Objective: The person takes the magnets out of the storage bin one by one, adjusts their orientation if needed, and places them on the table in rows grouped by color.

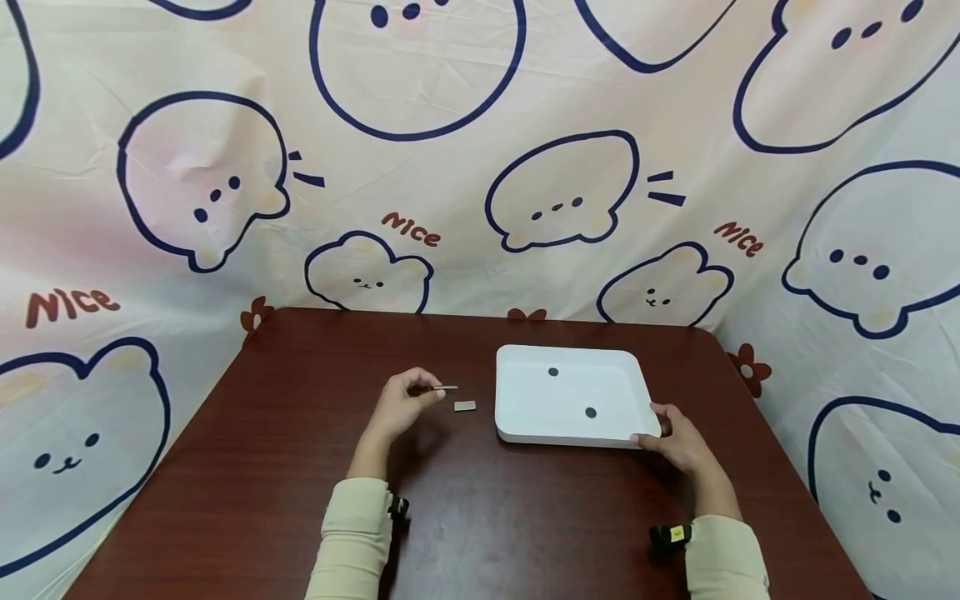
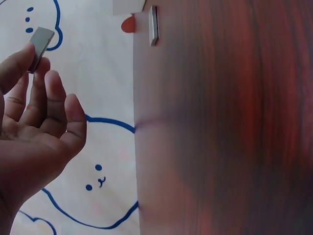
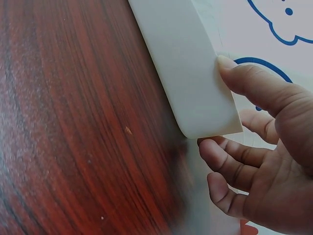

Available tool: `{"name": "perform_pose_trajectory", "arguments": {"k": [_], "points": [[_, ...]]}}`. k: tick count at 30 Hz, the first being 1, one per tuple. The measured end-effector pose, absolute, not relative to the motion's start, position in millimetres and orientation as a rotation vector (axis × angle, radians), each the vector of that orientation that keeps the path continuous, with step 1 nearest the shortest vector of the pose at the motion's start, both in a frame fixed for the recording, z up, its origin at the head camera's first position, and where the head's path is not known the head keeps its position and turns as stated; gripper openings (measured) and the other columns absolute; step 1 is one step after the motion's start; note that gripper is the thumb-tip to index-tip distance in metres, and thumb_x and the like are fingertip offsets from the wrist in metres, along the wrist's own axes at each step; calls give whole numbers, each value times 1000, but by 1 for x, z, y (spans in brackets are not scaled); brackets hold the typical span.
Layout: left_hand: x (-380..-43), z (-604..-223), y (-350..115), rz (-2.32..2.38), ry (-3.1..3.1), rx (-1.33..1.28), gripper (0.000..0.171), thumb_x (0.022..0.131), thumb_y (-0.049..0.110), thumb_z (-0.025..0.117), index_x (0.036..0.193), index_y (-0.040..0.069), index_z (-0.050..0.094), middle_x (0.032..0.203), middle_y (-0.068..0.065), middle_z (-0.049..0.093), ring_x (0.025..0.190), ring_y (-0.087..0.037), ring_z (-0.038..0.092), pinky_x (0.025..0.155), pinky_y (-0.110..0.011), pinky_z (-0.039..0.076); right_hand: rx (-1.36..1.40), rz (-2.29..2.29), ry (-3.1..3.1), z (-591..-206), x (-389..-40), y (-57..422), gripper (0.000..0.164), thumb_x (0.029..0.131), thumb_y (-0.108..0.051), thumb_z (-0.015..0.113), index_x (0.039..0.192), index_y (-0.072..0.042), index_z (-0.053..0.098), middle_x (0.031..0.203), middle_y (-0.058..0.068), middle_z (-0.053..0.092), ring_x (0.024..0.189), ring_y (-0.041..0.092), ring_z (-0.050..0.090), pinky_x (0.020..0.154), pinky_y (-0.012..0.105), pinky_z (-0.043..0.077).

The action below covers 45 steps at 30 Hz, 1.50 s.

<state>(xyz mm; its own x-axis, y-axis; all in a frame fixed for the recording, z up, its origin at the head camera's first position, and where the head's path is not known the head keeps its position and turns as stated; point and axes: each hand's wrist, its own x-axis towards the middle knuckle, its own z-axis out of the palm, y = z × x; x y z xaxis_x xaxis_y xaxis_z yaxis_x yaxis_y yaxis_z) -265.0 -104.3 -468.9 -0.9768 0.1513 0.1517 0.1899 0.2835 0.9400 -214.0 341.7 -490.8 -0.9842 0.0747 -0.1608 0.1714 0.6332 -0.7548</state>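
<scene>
Left hand (image 1: 405, 405) pinching; right hand (image 1: 681, 442) gripping; 2 forearms (image 1: 352, 525) extended forward.

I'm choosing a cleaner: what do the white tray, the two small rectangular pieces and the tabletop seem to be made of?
White tray: probably plastic, satin, from its plain walls and smooth rounded corners.
Held piece and loose piece: likely metal, dull grey with a slight sheen, though coated plastic is possible.
Tabletop: wood or wood-look laminate, semi-gloss; reddish-brown with dark streaky grain and soft reflections.
</scene>
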Motion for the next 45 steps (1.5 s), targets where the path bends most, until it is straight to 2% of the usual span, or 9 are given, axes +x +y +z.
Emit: {"name": "perform_pose_trajectory", "arguments": {"k": [11,19,26,32,45], "points": [[-272,-479,-125,-1754,-2606,-311,8,80,7,72,85,4,66,80,-6,60,75,-22,51,65,-33,41,220,-1270,2734,-491,-215,342,83,78,-27,77,138,6,30,103,21,54,87,28,51,74,39,42],[-279,-489,-137,-1702,-2707,-223,9,79,6,73,84,4,66,76,-5,58,71,-20,51,62,-32,41,198,-1274,2730,-491,-216,343,84,78,-28,76,139,7,29,103,23,53,87,28,51,73,37,41],[-284,-496,-140,-1747,-2754,-152,10,78,4,73,84,1,65,75,-7,58,68,-20,51,58,-31,40,222,-1259,2739,-492,-215,345,84,78,-30,76,139,5,30,101,19,53,86,27,51,73,37,41],[-287,-501,-141,-1718,-2778,-109,10,79,3,72,84,-1,64,73,-7,58,65,-20,52,54,-31,41,227,-1269,2726,-491,-217,344,84,78,-28,77,139,5,30,103,19,52,88,28,50,74,38,41],[-291,-504,-144,-1638,-2868,1,9,82,4,68,87,-1,62,71,-6,57,63,-19,52,54,-30,41,206,-1273,2717,-490,-215,343,85,78,-28,76,139,6,28,108,23,51,92,30,49,78,41,40]]}}
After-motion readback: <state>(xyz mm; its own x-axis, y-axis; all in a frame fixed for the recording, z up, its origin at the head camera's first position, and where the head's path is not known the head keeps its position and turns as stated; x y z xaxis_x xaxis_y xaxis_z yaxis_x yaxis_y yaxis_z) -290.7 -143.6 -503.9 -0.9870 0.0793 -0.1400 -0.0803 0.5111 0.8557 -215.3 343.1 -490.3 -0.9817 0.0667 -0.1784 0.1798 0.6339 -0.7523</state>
